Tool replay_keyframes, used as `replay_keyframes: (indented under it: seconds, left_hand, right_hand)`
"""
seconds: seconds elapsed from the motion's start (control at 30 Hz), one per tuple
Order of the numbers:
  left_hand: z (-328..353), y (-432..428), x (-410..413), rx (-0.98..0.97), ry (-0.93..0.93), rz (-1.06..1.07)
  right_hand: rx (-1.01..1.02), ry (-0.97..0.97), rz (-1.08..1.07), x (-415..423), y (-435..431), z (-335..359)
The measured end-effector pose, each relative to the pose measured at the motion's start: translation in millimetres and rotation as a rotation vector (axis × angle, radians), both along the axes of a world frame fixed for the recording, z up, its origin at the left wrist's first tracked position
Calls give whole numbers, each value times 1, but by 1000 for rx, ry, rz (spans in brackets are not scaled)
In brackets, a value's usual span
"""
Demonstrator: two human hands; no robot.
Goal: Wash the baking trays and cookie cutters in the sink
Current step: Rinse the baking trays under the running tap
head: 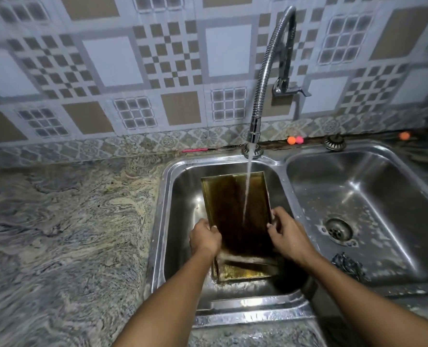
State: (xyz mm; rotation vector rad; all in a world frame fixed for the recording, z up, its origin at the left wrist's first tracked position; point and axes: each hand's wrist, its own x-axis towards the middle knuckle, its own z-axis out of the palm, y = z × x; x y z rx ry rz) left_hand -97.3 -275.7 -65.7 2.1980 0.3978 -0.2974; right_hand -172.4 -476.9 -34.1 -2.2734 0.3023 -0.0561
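1. While water point(247, 186) runs from the bent metal tap point(264, 78), a dark, stained baking tray point(235, 209) is held tilted in the left basin of the double sink point(173, 171), its far end raised toward the back wall of the basin.
2. The left hand point(205, 237) is clamped on the tray's left edge near its lower end, fingers curled over the rim.
3. The right hand point(288, 234) is clamped on the right edge, a little higher, with the fingers wrapped round the rim and the thumb on the inner face.
4. Both forearms are stretched forward from the bottom of the view, well apart, with the tray between the hands.
5. The stream is seen landing on the tray's inner face, just beside the right hand.
6. A second tray point(243, 271) lies under the held one, on the basin floor.
7. A dark scrubber point(349, 265) rests in the right basin, near the drain point(338, 231).
8. The marbled counter point(58, 234) lies to the left of the sink.
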Motion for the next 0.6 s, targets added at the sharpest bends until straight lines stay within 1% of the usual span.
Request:
replay_keyframes:
  seconds: [0.07, 0.1, 0.17, 0.2, 0.27, 0.33, 0.37, 0.4, 0.5, 0.6]
  left_hand:
    - [4, 0, 2, 2, -11, 9]
    - [5, 0, 3, 6, -24, 5]
    - [14, -3, 4, -26, -58, 1]
    - [19, -5, 5, -81, -73, -4]
    - [35, -11, 7, -287, -98, -11]
    - [54, -16, 10, -535, -56, 22]
    - [61, -19, 13, -632, -27, 47]
    - [67, -21, 15, -682, -29, 52]
    - [70, -25, 20, -656, -131, 38]
    - [68, -24, 21, -630, -190, 77]
  right_hand:
    - [89, 21, 39, 5, 8, 9]
    - [86, 24, 62, 8, 13, 13]
    - [-2, -17, 105, 15, 25, 21]
    - [-69, -52, 124, 18, 32, 26]
    - [-208, -118, 169, 23, 42, 33]
    - [-313, -164, 186, 26, 49, 38]
    - [-346, -185, 180, 27, 50, 39]
    - [-371, -203, 174, 28, 52, 41]
    - [-370, -263, 181, 27, 55, 41]
    - [-230, -273, 196, 28, 53, 35]
